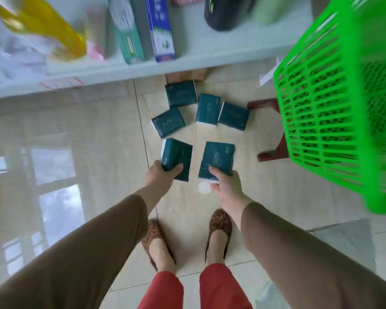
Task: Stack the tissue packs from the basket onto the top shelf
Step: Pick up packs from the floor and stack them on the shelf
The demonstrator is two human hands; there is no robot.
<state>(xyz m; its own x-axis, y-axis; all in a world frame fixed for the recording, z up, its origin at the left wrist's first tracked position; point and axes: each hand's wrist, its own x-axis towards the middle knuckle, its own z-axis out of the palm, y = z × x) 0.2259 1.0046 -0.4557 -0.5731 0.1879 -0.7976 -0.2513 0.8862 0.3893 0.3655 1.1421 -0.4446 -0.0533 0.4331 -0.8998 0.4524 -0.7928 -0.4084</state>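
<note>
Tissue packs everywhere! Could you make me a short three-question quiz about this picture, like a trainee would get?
1. How many dark teal packs lie loose on the floor, not held?
2. True or false: the left hand holds no pack.
3. The green basket is: A) under the shelf, B) at the right of the view, C) between the shoes.

Key:
1. Four.
2. False; the left hand holds a pack, and the right hand holds another.
3. B.
</note>
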